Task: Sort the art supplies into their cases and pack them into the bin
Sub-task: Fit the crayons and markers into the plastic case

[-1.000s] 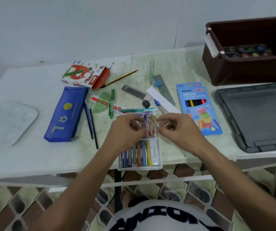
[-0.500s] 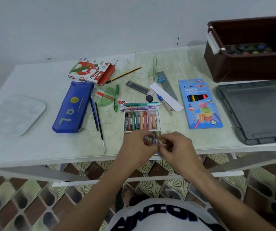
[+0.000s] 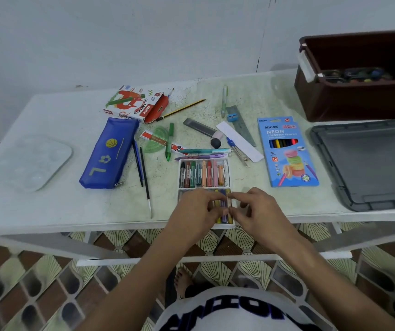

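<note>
**Pastels Go Back in Their Tray as Most Supplies Wait**

Both hands met over the near half of a white pastel tray (image 3: 204, 174) at the desk's (image 3: 48, 211) near edge. The left hand (image 3: 195, 211) and right hand (image 3: 258, 212) each pinched one pale pastel (image 3: 228, 201) between fingers and thumb, holding it above the sticks already lying in that half; the far half of the tray held a full row.

Judged from the layout, the job was at an early stage. The brown bin (image 3: 358, 101), far right, held what looked like a paint set, too blurred to read. Its grey lid (image 3: 368, 163) lay beside it. Still loose on the desk were a pencil (image 3: 182, 109), pens, brushes, a protractor, rulers, an eraser, a sharpener and a compass. The blue pouch (image 3: 108, 154), left of the tray, lay zipped and flat. A palette (image 3: 34, 161) sat far left.

The open carton (image 3: 135, 102) beyond the pouch read "OIL PASTELS". The blue box (image 3: 287, 151) right of the tray read "Ninso NEON COLOURED PENCILS" and "12".
</note>
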`<state>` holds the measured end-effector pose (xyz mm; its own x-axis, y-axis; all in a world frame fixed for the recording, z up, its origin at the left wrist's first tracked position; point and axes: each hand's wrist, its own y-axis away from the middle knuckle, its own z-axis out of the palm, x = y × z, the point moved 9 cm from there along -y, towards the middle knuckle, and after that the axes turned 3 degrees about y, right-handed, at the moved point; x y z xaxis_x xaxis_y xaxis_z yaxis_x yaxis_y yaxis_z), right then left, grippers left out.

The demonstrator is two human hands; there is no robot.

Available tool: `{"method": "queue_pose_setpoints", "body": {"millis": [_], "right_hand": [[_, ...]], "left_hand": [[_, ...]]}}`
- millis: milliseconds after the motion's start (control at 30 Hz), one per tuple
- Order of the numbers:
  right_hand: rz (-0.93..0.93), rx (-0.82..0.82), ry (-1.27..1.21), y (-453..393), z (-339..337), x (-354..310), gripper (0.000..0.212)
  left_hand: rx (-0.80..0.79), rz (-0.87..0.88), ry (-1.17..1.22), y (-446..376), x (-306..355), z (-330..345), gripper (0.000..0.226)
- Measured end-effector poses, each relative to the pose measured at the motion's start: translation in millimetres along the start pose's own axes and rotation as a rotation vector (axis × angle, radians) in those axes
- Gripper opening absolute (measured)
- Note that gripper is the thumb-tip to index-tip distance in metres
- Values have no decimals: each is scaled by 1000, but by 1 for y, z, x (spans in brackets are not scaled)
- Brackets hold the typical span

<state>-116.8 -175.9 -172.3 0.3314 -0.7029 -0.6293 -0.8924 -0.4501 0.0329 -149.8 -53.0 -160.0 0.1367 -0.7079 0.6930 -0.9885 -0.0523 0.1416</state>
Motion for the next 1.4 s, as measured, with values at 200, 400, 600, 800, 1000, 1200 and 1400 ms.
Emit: {"method": "queue_pose_setpoints", "body": {"millis": [200,400,600,800,1000,1200,1400], "right_hand": [[-29,-30,42,-3,2,1,44],[-66,-88,100,-5,3,-2,46],[-161,-135,227,-3,2,-14,44],[-166,-145,219,-1,3,-11,46],[-159,-143,159,-1,6,-5,45],[-120,-183,39,-36,-11,-17,28],[-242,-143,-25,-124,-8,-74,27]], "left_hand": [[33,54,-111,0,2,-2,30],[49,39,-199,-2,-3,1,36],[69,35,-312,-3,-4,3,37],[64,3,-308,-6,-11,4,38],[85,15,-249,-6,-16,4,38],[153,-31,-24,-3,-31,-23,34],[569,-236,-111,8,-112,-117,39]]}}
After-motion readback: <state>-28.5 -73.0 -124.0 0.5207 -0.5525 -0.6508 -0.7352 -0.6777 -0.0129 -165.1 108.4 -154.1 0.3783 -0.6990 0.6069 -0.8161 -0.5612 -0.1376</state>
